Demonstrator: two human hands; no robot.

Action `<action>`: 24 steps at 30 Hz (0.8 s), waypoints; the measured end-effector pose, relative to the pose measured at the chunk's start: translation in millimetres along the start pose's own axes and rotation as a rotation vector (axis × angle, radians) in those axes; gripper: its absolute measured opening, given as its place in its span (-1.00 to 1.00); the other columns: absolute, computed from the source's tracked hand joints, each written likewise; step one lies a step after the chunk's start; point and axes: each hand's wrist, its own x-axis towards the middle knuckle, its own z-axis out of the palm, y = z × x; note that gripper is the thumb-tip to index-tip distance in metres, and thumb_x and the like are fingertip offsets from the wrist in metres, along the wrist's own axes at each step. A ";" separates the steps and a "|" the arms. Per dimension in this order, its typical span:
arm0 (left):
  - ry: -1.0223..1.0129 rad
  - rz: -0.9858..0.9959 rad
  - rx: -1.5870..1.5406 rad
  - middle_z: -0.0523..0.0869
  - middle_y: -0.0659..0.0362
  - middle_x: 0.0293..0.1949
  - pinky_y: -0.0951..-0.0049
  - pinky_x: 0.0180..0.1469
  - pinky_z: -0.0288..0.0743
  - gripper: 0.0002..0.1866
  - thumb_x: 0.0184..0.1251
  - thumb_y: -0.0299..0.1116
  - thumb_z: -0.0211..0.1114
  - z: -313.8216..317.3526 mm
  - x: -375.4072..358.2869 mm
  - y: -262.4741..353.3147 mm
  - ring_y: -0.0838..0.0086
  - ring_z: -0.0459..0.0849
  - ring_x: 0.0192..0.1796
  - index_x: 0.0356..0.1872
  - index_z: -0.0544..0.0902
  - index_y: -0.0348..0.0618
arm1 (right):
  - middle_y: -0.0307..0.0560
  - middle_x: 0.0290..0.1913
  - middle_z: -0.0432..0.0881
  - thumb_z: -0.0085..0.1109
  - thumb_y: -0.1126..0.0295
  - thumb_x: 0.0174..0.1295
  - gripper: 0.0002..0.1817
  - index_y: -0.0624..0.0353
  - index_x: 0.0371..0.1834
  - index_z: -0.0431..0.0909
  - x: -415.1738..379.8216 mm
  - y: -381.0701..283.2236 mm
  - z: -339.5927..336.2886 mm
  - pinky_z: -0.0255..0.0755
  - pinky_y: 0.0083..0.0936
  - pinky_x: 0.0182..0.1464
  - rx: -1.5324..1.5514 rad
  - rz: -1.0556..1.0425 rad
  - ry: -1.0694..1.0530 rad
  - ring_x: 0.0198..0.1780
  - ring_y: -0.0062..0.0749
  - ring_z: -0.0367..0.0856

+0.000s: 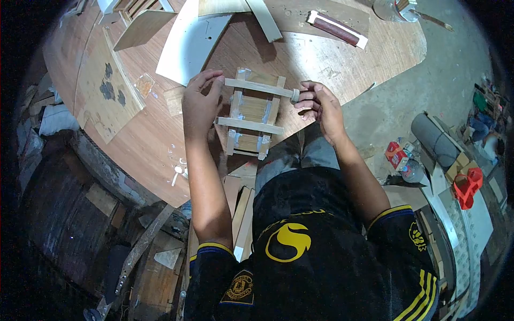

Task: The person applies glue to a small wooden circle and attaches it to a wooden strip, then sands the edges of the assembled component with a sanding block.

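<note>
A small wooden frame [253, 111], a flat panel with side strips and two crosspieces, lies at the table's near edge. White glue-like smears mark its panel. My left hand [204, 101] is closed at the left end of the upper crosspiece [257, 87], thumb by the wood; its fingertips are partly hidden. At the opposite end of that crosspiece, a small round wooden disc [295, 96] is at the fingertips of my right hand [323, 109], whose fingers are curled. The lower crosspiece [249, 125] has bare ends, with neither hand on it.
White curved boards [187, 45] and a stained plywood sheet [101, 88] lie on the table [155, 155]. A sanding block [337, 29] lies farther back, near a jar with a brush [388, 9]. White round bits [181, 170] sit near the left edge. Clutter covers the floor right.
</note>
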 end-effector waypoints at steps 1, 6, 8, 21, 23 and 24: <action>-0.012 0.008 -0.013 0.66 0.06 0.06 0.40 0.19 0.46 -0.70 0.34 -0.26 0.32 -0.1 1.5 -2.4 0.34 0.62 0.12 -0.01 0.70 -0.22 | 0.02 -0.18 0.68 -0.19 0.14 0.54 -0.57 0.28 0.17 0.42 0.1 -0.6 0.0 0.55 -0.64 -0.34 0.001 0.000 -0.009 -0.23 -0.45 0.70; -0.029 0.043 -0.016 0.62 0.00 0.11 0.28 0.25 0.44 -0.72 0.32 -0.25 0.32 -0.3 1.5 -5.7 0.23 0.60 0.18 -0.07 0.72 -0.20 | 0.00 -0.19 0.69 -0.19 0.13 0.54 -0.56 0.28 0.17 0.43 0.8 0.9 -0.6 0.56 -0.65 -0.34 -0.001 -0.005 -0.014 -0.24 -0.47 0.70; -0.025 0.089 -0.039 0.64 0.06 0.10 0.35 0.27 0.41 -0.73 0.33 -0.28 0.33 1.0 3.8 -14.2 0.34 0.59 0.18 -0.05 0.71 -0.21 | 0.01 -0.19 0.69 -0.19 0.12 0.54 -0.56 0.27 0.16 0.43 0.8 1.3 -0.3 0.56 -0.65 -0.34 -0.014 -0.009 -0.008 -0.24 -0.46 0.70; -0.010 0.006 -0.074 0.60 -0.01 0.14 0.26 0.26 0.43 -0.70 0.32 -0.22 0.32 -0.5 -4.5 3.3 0.22 0.59 0.19 -0.07 0.72 -0.20 | 0.03 -0.19 0.68 -0.20 0.12 0.54 -0.56 0.26 0.16 0.44 1.1 1.1 -1.0 0.57 -0.62 -0.34 -0.015 0.002 -0.012 -0.24 -0.43 0.70; 0.013 0.053 -0.036 0.68 0.06 0.02 0.36 0.20 0.45 -0.70 0.34 -0.24 0.34 -2.2 -5.9 4.2 0.34 0.62 0.12 -0.03 0.71 -0.19 | 0.03 -0.18 0.68 -0.20 0.13 0.54 -0.57 0.25 0.16 0.44 1.9 3.8 -3.0 0.57 -0.61 -0.34 -0.005 -0.008 -0.022 -0.25 -0.42 0.70; 0.016 0.054 -0.037 0.68 0.06 0.02 0.36 0.20 0.45 -0.70 0.34 -0.24 0.34 -2.6 -6.2 2.8 0.34 0.62 0.12 -0.03 0.71 -0.19 | 0.03 -0.18 0.68 -0.20 0.13 0.54 -0.57 0.25 0.16 0.44 2.1 4.4 -4.0 0.57 -0.61 -0.34 -0.005 -0.010 -0.024 -0.25 -0.42 0.70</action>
